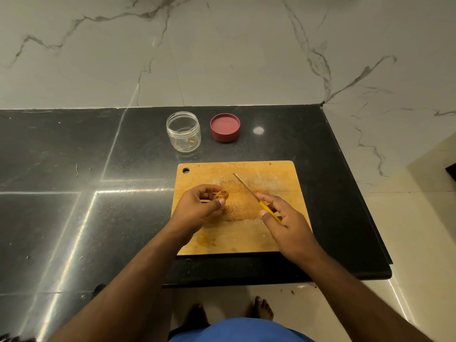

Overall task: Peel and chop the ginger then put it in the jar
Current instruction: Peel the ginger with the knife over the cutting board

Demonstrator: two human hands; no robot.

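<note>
A small brown piece of ginger is pinched between the thumb and fingers of my left hand, just above the wooden chopping board. My right hand grips a knife by its yellow handle; the thin blade points up and to the left, a little right of the ginger. Fine brown scrapings lie on the board below the ginger. A clear jar stands open behind the board, with a tiny orange speck inside.
The jar's dark red lid lies upside down to the right of the jar. The black stone counter ends at a corner on the right. A marble wall rises behind. My bare feet show on the floor below.
</note>
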